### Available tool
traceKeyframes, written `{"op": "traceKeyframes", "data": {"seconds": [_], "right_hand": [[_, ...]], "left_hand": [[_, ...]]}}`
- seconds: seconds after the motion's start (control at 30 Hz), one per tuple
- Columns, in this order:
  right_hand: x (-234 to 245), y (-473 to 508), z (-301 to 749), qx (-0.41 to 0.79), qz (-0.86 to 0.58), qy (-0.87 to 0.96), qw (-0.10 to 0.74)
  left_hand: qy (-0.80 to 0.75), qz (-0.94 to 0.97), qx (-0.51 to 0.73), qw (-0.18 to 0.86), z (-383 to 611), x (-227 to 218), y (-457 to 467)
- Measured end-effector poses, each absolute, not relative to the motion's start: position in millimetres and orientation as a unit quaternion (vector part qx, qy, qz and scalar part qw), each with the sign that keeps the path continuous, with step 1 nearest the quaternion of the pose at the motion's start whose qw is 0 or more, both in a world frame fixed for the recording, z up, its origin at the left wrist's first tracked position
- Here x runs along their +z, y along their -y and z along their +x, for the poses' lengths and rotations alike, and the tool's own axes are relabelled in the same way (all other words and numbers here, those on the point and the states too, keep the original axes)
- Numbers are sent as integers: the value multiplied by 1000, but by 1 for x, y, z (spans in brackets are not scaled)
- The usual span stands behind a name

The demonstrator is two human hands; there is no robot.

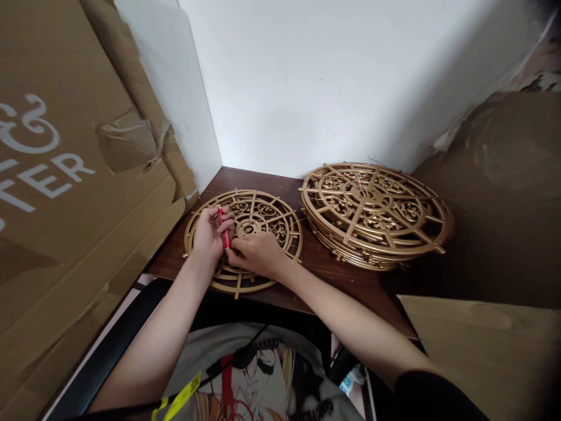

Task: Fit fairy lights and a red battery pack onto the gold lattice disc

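Note:
A single gold openwork disc (263, 219) lies flat on the dark wooden table (324, 269), left of centre. My left hand (209, 234) rests on the disc's left part, fingers curled round a small red tube-like object (225, 237). My right hand (256, 254) lies on the disc's near part, fingers closed and pinching at something small next to the red object; what it pinches I cannot make out. A stack of several similar gold discs (374, 213) stands to the right, with thin coloured wires across its top.
A big cardboard box (65, 193) with white lettering leans along the left. Brown cardboard and wrapped material (504, 193) crowd the right side. White walls (315, 82) meet behind the table. A black cable with a yellow tag (184, 394) hangs near my chest.

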State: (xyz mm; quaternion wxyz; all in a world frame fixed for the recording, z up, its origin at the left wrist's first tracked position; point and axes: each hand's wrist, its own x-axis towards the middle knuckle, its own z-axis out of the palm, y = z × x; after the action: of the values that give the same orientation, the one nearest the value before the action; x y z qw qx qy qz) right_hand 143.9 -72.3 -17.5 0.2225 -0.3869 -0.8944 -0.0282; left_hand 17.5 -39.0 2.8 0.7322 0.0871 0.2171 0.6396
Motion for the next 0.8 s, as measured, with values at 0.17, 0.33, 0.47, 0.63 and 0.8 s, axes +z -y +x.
{"op": "traceKeyframes", "data": {"seconds": [0.17, 0.33, 0.47, 0.63, 0.8], "right_hand": [[-17, 73, 144, -23, -394, 893, 216], [-16, 72, 145, -19, -387, 896, 215], [-18, 71, 145, -22, -377, 899, 223], [-20, 71, 146, -26, -383, 896, 225], [-21, 70, 145, -29, -382, 897, 221]], "left_hand": [[-222, 87, 644, 727, 19, 4, 40], [-223, 87, 642, 729, 19, 4, 39], [-219, 89, 639, 732, 18, 3, 39], [-219, 87, 640, 731, 19, 3, 40], [-226, 89, 639, 730, 19, 3, 39]]}}
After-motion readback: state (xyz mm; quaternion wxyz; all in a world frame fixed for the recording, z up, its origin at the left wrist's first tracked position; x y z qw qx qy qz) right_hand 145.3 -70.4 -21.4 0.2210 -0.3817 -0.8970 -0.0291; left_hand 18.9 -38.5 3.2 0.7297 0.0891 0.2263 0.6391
